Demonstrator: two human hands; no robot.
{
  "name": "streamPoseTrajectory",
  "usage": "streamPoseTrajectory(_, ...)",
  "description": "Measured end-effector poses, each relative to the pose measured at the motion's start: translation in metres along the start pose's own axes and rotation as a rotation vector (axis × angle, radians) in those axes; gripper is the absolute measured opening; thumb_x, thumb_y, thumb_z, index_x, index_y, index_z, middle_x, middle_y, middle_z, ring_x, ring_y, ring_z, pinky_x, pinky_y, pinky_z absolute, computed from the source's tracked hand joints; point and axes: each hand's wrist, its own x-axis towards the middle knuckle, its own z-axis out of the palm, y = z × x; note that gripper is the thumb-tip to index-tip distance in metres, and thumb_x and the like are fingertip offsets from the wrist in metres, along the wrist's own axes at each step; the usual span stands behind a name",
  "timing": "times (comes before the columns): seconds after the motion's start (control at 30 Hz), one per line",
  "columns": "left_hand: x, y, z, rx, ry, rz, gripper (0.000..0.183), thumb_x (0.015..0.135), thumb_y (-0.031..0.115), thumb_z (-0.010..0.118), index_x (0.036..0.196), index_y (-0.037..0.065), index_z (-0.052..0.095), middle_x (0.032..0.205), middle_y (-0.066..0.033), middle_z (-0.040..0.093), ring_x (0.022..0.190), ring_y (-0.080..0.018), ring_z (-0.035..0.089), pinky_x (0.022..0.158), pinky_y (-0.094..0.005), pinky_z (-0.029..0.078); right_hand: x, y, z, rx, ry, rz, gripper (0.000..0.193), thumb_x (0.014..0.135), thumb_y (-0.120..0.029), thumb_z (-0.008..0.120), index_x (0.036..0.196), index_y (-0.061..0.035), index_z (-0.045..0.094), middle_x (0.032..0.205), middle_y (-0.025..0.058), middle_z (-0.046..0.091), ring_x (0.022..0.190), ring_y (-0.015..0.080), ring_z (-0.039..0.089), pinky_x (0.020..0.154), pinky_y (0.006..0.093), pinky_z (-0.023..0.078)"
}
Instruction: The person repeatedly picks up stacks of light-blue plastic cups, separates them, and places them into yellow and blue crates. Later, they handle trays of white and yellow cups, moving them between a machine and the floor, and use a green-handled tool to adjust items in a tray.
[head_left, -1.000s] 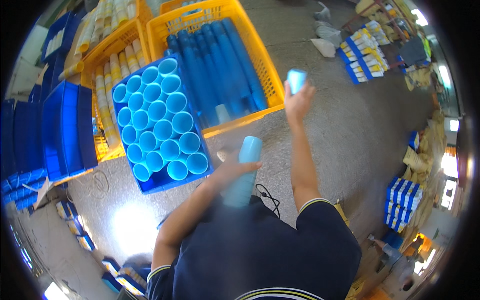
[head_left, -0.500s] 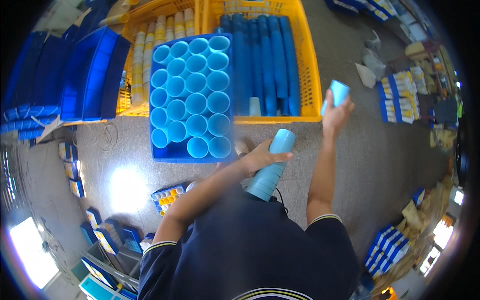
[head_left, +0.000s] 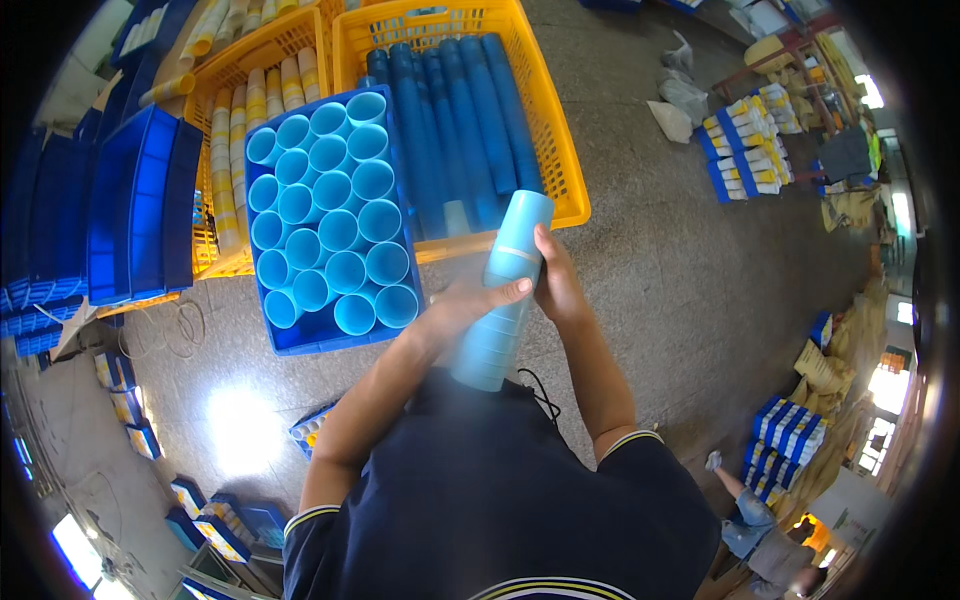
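A stack of nested light blue cups [head_left: 487, 350] leans at a slant in front of my body. My left hand [head_left: 462, 305] is wrapped round its middle, thumb across the front. At the upper end, my right hand [head_left: 562, 285] grips the top cup [head_left: 526, 215], which sits over the stack with a narrow pale band at its lower edge; some of its fingers are hidden behind. To the left of both hands stands a blue box [head_left: 330, 344] filled with rows of light blue cups [head_left: 340, 230], open mouths toward me.
Behind the blue box, a yellow crate [head_left: 572, 190] holds long dark blue cup stacks, and another yellow crate [head_left: 205, 85] holds white and yellow ones. Blue bins [head_left: 145, 205] stand at far left. A cable [head_left: 190, 330] lies on the floor. Another person [head_left: 765, 540] is at lower right.
My right hand has come in from the right and brought its single cup onto the top of the stack. The view has shifted, and another person now shows at lower right.
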Motion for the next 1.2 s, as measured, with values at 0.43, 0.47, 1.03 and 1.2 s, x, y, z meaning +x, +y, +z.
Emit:
streamPoseTrajectory(0.43,-0.006,-0.009,0.032,0.406,0.025,0.237,0.067,0.076,0.018,0.076,0.132,0.000,0.044,0.113,-0.0123,0.060,0.102,-0.0209,0.059,0.087,-0.0343,0.050,-0.016,-0.015,0.008,0.179,0.166,-0.124,0.043,0.091,-0.030,0.061,0.121,-0.0027,0.046,0.094,0.0122,0.061,0.080,0.0230,0.063,0.073,0.0383,0.055)
streamPoseTrajectory(0.47,-0.005,-0.010,0.033,0.435,0.036,0.201,0.069,0.077,0.018,0.077,0.135,0.001,0.043,0.114,-0.0117,0.060,0.103,-0.0204,0.060,0.088,-0.0340,0.050,-0.018,-0.019,0.007,0.165,0.187,-0.126,0.042,0.090,-0.027,0.062,0.121,-0.0029,0.047,0.093,0.0117,0.062,0.078,0.0223,0.064,0.071,0.0365,0.055)
streamPoseTrajectory(1.03,-0.073,0.021,0.088,0.906,-0.037,0.077,0.093,0.057,0.032,0.092,0.130,0.008,0.039,0.117,-0.0164,0.058,0.111,-0.0347,0.060,0.093,-0.0437,0.050,-0.096,-0.069,0.027,0.462,-0.579,-0.653,0.064,0.072,-0.017,0.079,0.121,-0.0014,0.041,0.094,0.0215,0.062,0.082,0.0297,0.067,0.072,0.0424,0.056)
streamPoseTrajectory(1.2,-0.084,0.024,0.094,0.811,-0.004,0.276,0.074,0.055,0.032,0.090,0.118,0.010,0.058,0.099,-0.0104,0.064,0.093,-0.0319,0.064,0.081,-0.0439,0.050,-0.114,-0.082,0.038,0.362,-0.546,-0.709,0.065,0.072,-0.015,0.079,0.121,-0.0010,0.039,0.097,0.0233,0.062,0.085,0.0322,0.067,0.077,0.0450,0.056)
